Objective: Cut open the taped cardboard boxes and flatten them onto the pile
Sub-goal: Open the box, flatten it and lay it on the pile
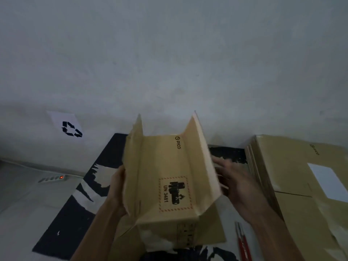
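A brown cardboard box (165, 178) with a "UN 3481" battery label and a PICO logo stands opened in the middle, two flaps raised at its left and right sides. My left hand (117, 187) grips the left flap, fingers hidden behind the cardboard. My right hand (233, 181) is blurred, fingers spread, beside the right flap; contact cannot be told. A pile of flattened boxes (293, 176) lies at the right. A red-handled cutter (243, 242) lies on the floor near the bottom edge.
A dark mat (75, 213) with white patches covers the floor under the box. A white sheet with a recycling symbol (69, 127) hangs on the grey wall at left. A power strip (52, 178) with a red light lies at the left wall base.
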